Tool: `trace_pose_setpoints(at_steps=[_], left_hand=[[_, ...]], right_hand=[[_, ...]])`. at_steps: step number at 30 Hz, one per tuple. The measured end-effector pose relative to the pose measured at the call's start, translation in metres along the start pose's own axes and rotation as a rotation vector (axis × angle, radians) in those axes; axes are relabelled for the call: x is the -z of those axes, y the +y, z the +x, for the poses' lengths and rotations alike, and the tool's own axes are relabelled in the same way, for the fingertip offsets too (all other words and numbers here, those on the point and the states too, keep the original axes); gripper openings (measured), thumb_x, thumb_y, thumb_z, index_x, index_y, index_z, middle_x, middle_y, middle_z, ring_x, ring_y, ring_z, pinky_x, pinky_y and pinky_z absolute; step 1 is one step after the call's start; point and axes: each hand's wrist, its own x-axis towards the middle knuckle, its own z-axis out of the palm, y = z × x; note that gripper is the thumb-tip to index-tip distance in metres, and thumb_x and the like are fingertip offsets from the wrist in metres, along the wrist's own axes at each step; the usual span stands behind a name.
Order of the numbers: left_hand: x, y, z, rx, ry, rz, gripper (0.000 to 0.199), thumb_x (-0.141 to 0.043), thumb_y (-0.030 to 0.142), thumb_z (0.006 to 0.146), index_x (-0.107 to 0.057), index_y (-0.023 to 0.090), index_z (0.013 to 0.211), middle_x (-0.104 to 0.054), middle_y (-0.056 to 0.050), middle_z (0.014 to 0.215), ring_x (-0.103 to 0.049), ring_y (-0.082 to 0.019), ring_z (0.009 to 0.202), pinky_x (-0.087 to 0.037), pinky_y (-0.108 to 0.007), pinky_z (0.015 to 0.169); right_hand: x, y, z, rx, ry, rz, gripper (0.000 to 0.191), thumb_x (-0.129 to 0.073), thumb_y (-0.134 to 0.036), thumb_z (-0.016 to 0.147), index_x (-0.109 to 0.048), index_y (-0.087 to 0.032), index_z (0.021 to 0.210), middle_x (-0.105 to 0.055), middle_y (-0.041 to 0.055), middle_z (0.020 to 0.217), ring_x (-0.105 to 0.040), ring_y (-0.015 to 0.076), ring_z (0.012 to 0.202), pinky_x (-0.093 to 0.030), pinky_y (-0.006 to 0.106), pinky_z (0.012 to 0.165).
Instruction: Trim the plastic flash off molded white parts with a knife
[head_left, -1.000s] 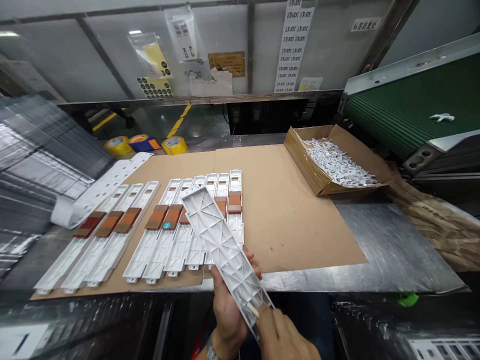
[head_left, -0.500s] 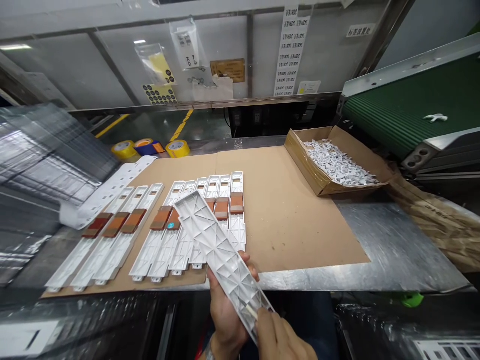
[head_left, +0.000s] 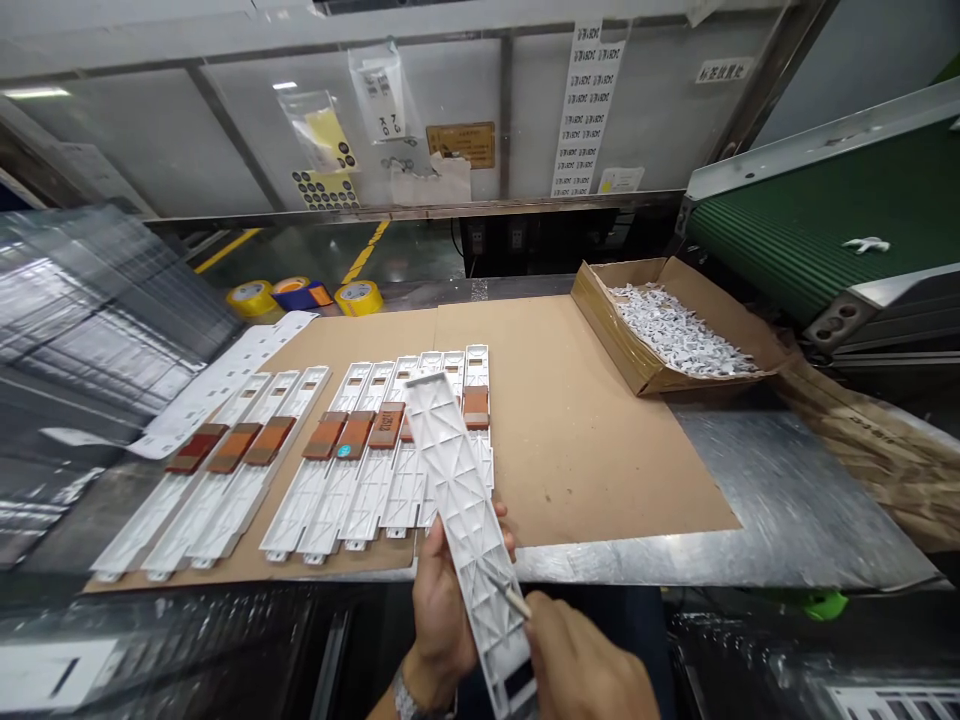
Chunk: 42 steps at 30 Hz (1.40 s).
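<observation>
A long white ribbed plastic panel (head_left: 459, 470) is held tilted above the near edge of the bench. My left hand (head_left: 444, 600) wraps round it from beneath, its fingertips showing at the panel's right side. Closed round a thin pale stick-like tool (head_left: 516, 600), my right hand (head_left: 581, 655) is at the panel's lower end, with the tip against the ribs. Behind the panel, several similar white strips with brown blocks (head_left: 354, 436) across them lie side by side on the cardboard (head_left: 577, 440), partly hidden by it.
A cardboard box (head_left: 611, 335) of small white parts stands at the back right, beside a green conveyor (head_left: 817, 225) bearing one white piece. Tape rolls (head_left: 360, 297) sit at the back left. Brown paper (head_left: 847, 440) lies at the right, plastic-wrapped stacks at the left.
The panel has turned more upright, its far end shifting right and uncovering more brown blocks. My right hand has moved slightly right, and more of the thin tool shows.
</observation>
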Motion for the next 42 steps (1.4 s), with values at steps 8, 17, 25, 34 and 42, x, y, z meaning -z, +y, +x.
trace_pose_setpoints(at_steps=[8,17,25,34,42], left_hand=[[0.014,0.025,0.005,0.564,-0.161,0.199,0.056,-0.031,0.041,0.093,-0.069,0.001,0.091,-0.062,-0.011,0.062,-0.058,-0.013,0.052,-0.044,-0.022,0.051],[-0.004,0.027,-0.021,0.802,-0.184,0.338,0.055,-0.032,0.036,0.093,-0.068,-0.001,0.074,-0.062,-0.012,0.057,-0.056,-0.011,0.041,-0.037,-0.017,0.037],[-0.004,0.026,-0.025,0.829,-0.175,0.355,0.061,-0.023,0.038,0.092,-0.066,-0.001,0.074,-0.064,-0.011,0.065,-0.056,-0.009,0.043,-0.035,-0.018,0.036],[-0.008,0.030,-0.024,0.796,-0.178,0.347,0.057,-0.032,0.037,0.092,-0.066,-0.002,0.068,-0.061,-0.009,0.056,-0.052,-0.007,0.038,-0.032,-0.014,0.035],[-0.003,0.032,-0.027,0.896,-0.181,0.404,0.059,-0.031,0.039,0.090,-0.066,-0.002,0.067,-0.056,-0.007,0.046,-0.050,-0.008,0.035,-0.028,-0.016,0.034]], right_hand=[[0.029,0.046,0.029,0.115,-0.094,0.025,0.032,-0.027,-0.022,0.099,-0.057,-0.021,0.086,-0.053,-0.0004,0.065,-0.046,0.0147,0.056,-0.029,0.027,0.054],[0.025,0.040,0.043,0.289,-0.224,0.014,0.030,-0.036,-0.020,0.096,-0.050,-0.021,0.069,-0.051,-0.0010,0.059,-0.042,0.0146,0.051,-0.022,0.030,0.053],[0.022,0.036,0.040,0.310,-0.219,0.006,0.031,-0.035,-0.020,0.097,-0.048,-0.021,0.069,-0.052,-0.0013,0.058,-0.044,0.0139,0.050,-0.022,0.030,0.053],[0.014,0.033,0.038,0.271,-0.178,-0.040,0.031,-0.033,-0.019,0.097,-0.050,-0.021,0.071,-0.051,-0.0010,0.058,-0.046,0.0149,0.051,-0.023,0.030,0.054],[0.016,0.039,0.041,0.329,-0.230,0.039,0.027,-0.040,-0.020,0.095,-0.051,-0.020,0.071,-0.054,-0.0021,0.060,-0.046,0.0125,0.051,-0.024,0.029,0.053]])
